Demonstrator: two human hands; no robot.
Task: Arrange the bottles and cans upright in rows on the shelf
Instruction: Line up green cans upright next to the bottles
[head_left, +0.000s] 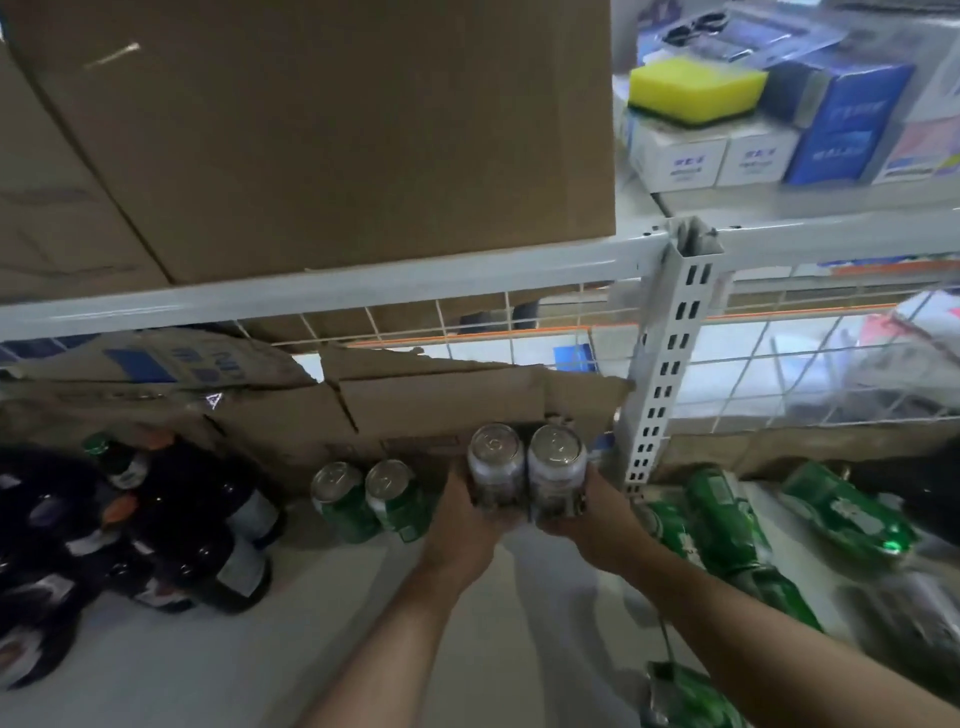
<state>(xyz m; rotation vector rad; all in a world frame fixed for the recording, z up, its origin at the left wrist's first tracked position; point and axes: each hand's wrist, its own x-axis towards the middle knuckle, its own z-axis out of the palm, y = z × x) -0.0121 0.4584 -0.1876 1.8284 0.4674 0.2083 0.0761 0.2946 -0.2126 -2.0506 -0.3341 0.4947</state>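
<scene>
Two grey aluminium cans are held upright and touching at the pale shelf's (363, 623) back. The left hand (465, 519) fingers clamp the left grey can (494, 470), the right hand (589, 522) fingers the right grey can (557, 473), just beside the standing green cans (347, 506), probably to extend their row.

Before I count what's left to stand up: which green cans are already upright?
The two green cans just left of the left hand, silver tops up against the cardboard. The other green cans, right of the shelf post, lie on their sides.
</scene>
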